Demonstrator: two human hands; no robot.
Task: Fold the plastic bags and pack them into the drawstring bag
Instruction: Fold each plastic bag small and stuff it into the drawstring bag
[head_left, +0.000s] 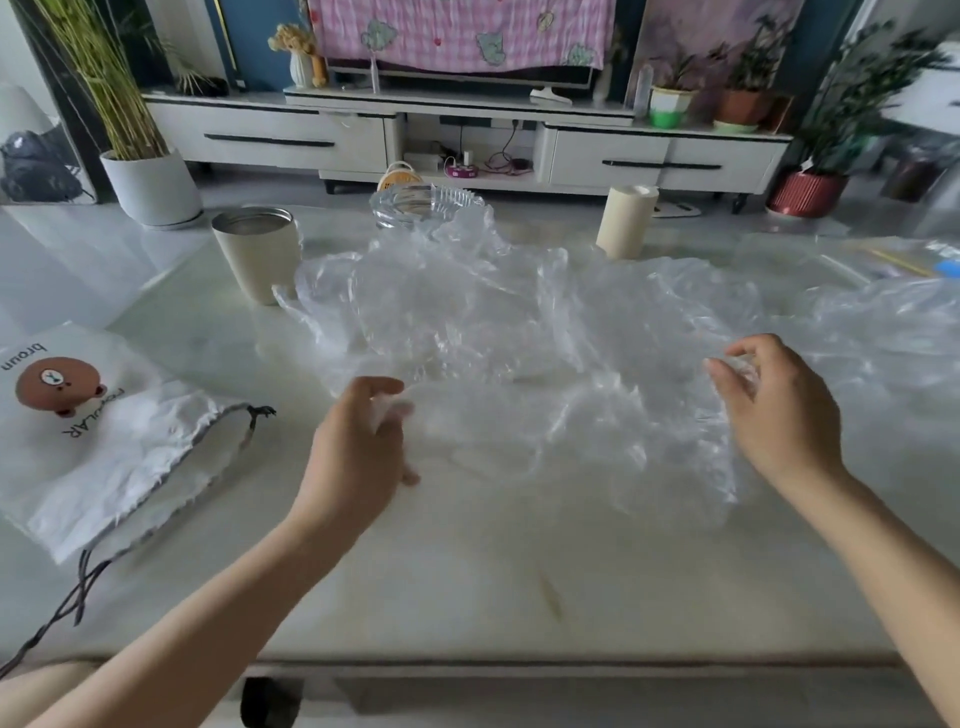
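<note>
the left hand (358, 441) pinches the near left edge of the clear plastic bag (519, 338) between thumb and curled fingers. the right hand (779, 410) pinches the near right edge of the same bag, thumb against fingertips. the 2 hands are well apart and the film is stretched between them, just above the table (467, 582). the far part of the bag lies crumpled on the tabletop and reaches up to the glass dish (421, 205).

more clear plastic (883, 317) lies at the right side of the table, touching or overlapping the held bag; the boundary between them cannot be made out.

the white drawstring bag (104, 447), printed with a brown bear, lies flat at the left edge of the table, apart from the left hand. its dark cord (78, 587) trails toward the near edge.

a beige cup (257, 254) stands upright at the far left, beside the bag's corner. a beige cylinder (626, 221) stands upright at the far right.
</note>
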